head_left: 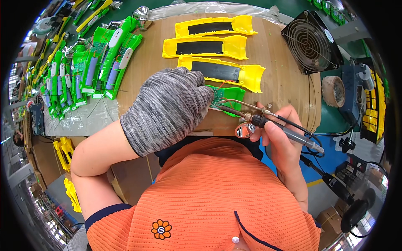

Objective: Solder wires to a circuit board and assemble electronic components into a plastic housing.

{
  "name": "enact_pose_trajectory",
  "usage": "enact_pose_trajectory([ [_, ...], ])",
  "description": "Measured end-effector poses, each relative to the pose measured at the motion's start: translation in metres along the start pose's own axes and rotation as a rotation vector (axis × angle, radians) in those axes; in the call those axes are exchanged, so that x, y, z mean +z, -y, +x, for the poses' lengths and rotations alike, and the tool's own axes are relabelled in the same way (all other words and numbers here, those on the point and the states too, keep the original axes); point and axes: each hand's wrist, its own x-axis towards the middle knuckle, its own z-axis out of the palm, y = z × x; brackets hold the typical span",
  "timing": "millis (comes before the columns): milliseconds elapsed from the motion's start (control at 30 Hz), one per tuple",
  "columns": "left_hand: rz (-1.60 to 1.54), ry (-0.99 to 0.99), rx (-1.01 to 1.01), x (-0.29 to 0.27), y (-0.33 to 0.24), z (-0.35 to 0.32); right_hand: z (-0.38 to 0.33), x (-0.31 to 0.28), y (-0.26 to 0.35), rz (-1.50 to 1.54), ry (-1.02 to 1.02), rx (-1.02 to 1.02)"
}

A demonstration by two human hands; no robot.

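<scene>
My left hand [167, 108], in a grey knitted glove, is closed at the near end of a green plastic half-shell [236, 93]. Its fingers curl down there and hide most of that part. A green circuit board [218, 96] with a thin red wire sits in the shell. My bare right hand [286, 140] grips a soldering iron [287, 133] with a thin metal feed tube [247, 104] fixed alongside it. Both tips point left at the board; whether they touch it, I cannot tell. A shiny round reflector [243, 131] lies just below the shell, by my right fingers.
Yellow half-shells [250, 78] with black inserts lie in a row beyond my hands. Green shells with batteries [91, 71] are piled at the left. A black fan [312, 42] stands at the far right, near a round brown tub [333, 91] and a blue-grey box [351, 94].
</scene>
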Motion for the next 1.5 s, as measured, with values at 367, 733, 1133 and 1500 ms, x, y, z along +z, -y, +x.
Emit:
enact_pose_trajectory([
  [367,0.019,0.011,-0.003,0.002,0.0,0.0,0.014,-0.024,0.006,0.033,-0.188,-0.142],
  [733,0.352,-0.097,0.09,0.004,0.031,0.026,0.025,-0.04,-0.011,0.316,-0.167,-0.225],
  [1133,-0.111,-0.033,0.134,0.015,0.022,-0.033,0.018,-0.039,-0.012,0.404,-0.272,-0.223],
  [1500,0.267,-0.172,-0.133,-0.077,0.201,0.091,0.019,-0.038,-0.007,0.453,-0.324,-0.225],
])
